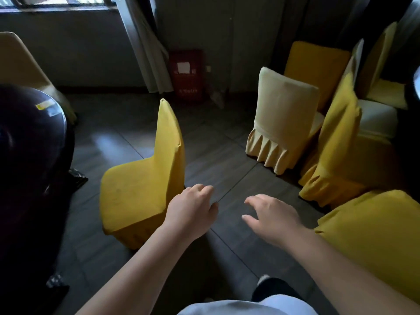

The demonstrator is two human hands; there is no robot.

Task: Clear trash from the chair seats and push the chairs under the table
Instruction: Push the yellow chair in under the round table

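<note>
A yellow-covered chair [136, 189] stands on the dark floor, its seat facing the dark round table [29, 142] at the left; I see no trash on the seat. My left hand [193, 208] hovers just right of the chair's backrest, fingers curled and holding nothing. My right hand [270, 217] hangs over the floor further right, fingers spread and empty. Another yellow chair [381, 242] sits at the lower right beside my right forearm.
A cream-covered chair [281, 123] and several more yellow chairs [336, 142] cluster at the right. A red crate [187, 73] stands by the curtain at the back wall. A black bag [77, 176] lies under the table's edge.
</note>
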